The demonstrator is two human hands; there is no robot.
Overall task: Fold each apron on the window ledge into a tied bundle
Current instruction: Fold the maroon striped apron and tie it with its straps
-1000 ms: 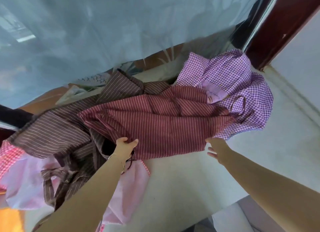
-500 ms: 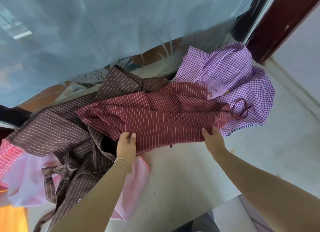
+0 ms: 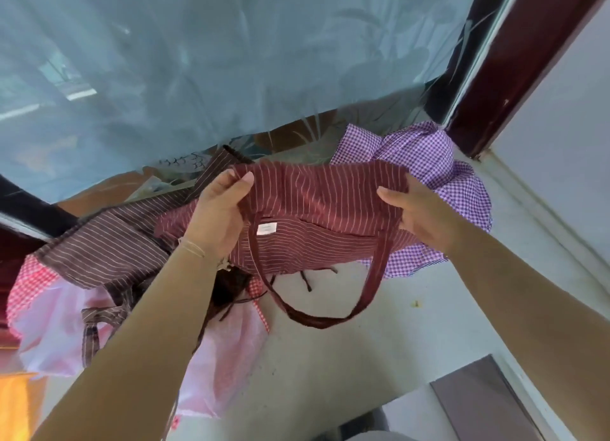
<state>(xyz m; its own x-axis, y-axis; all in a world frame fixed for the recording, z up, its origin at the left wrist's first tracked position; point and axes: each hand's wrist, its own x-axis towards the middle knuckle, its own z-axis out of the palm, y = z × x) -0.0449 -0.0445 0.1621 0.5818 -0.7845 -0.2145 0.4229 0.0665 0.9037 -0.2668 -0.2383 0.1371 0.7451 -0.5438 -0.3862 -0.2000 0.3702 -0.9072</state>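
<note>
Red striped apron [image 3: 317, 206] lifted over the window ledge [image 3: 330, 358], top edge stretched level between two hands. Neck loop [image 3: 317, 320] hanging down in a curve below, small white label [image 3: 266, 229] showing near the left corner, lower part still draped on the heap. Left hand [image 3: 214, 219] pinching the left top corner between thumb and fingers. Right hand [image 3: 425, 216] gripping the right top corner, fingers curled round the cloth.

Step in hand, as judged: first apron picked out and squared up, no fold made yet. Next move likely calling for laying it flat on bare ledge, tucking the loop inward, folding in halves, then wrapping with the waist ties [image 3: 305, 277].

Beneath and to the left, a brown striped apron [image 3: 109, 242] in a rumple. Behind on the right, a purple checked apron [image 3: 442, 173]. At far left, a pink checked apron [image 3: 52, 325] spilling over the ledge. All still loose.
</note>
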